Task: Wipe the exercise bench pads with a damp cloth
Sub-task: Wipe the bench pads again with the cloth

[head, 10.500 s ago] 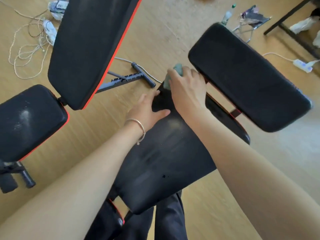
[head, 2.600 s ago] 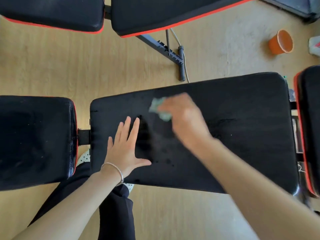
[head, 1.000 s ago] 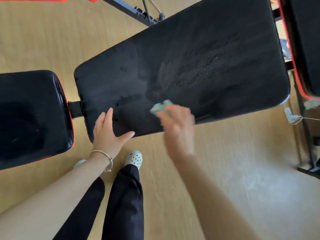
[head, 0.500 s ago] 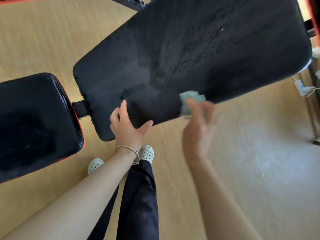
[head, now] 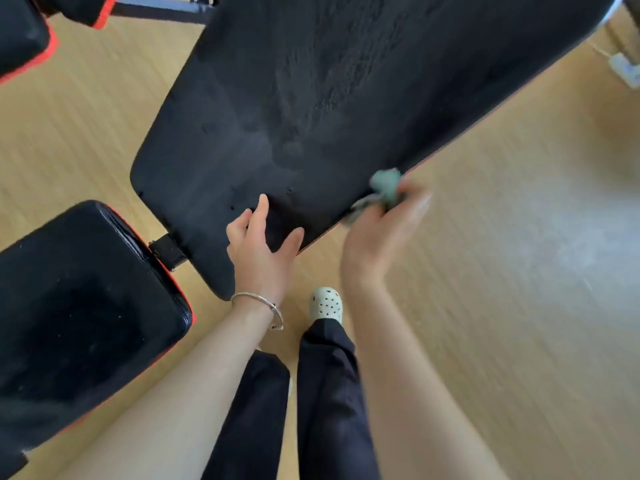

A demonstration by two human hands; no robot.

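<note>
At the near edge of the back pad (head: 329, 116), right on its rim: a pale green cloth (head: 386, 185), bunched, touching the black vinyl. Pinched in the curled fingertips of the right hand (head: 377, 237), with the rest of that hand out past the edge, over the floor (head: 519, 271). All blurred there, so which fingers do the pinching cannot be told.

Just beside it, further along the same edge: the left hand (head: 263, 251), fingers straight and slightly spread, lying flat on the pad, thumb splayed out along the rim, holding nothing. Heel of the hand off the edge. Thin silver bracelet (head: 258, 301) at the wrist.

Across the pad itself, slanting from lower left to upper right: dull grey streaks and smears through the middle, a few dark specks near the left fingertips, a thin red line under the near edge.

At the pad's lower end, a short black bracket (head: 168, 251), joining it to the seat (head: 79, 317). Seat glossy black, red-trimmed, at lower left.

Below the hands: dark trousers (head: 329, 393) and one pale holed shoe (head: 325, 303), on light wood flooring.

At top left, part of a second bench (head: 20, 32), black with red trim, and a grey frame bar (head: 162, 10). At far right, a white power strip (head: 627, 69) on the floor.
</note>
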